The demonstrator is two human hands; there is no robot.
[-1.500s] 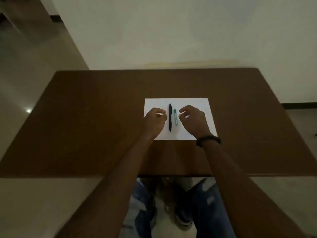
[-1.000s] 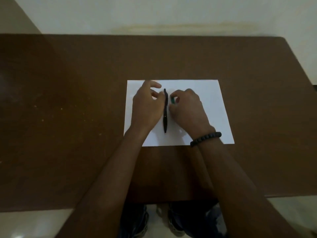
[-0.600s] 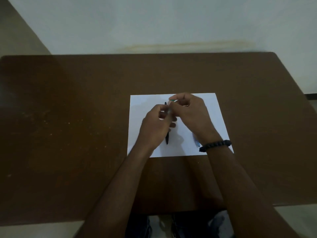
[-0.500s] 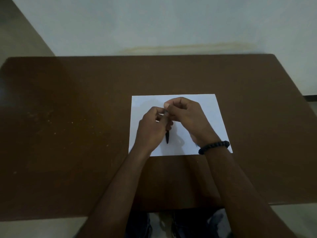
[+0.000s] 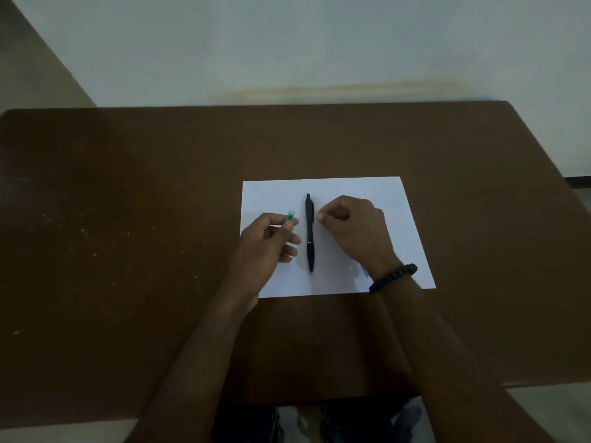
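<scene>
A white sheet of paper [image 5: 377,199] lies on the brown table [image 5: 128,219]. A black pen [image 5: 309,231] lies lengthwise on the middle of the sheet. My left hand [image 5: 265,244] hovers left of the pen and pinches a small green cap [image 5: 290,216] between thumb and forefinger. My right hand [image 5: 355,231], with a black bead bracelet [image 5: 393,278] on the wrist, is right of the pen with its fingers curled and thumb against forefinger. The faint end of a clear tube [image 5: 359,270] shows below its palm.
A pale wall [image 5: 287,43] stands right behind the table's far edge. My knees in blue jeans [image 5: 406,420] show below the near edge. A dark skirting strip [image 5: 579,182] runs at the far right.
My hands took the small green item from beside the pen, met above the pen, then drew apart. The left now has the green cap; the pen has stayed in place.
</scene>
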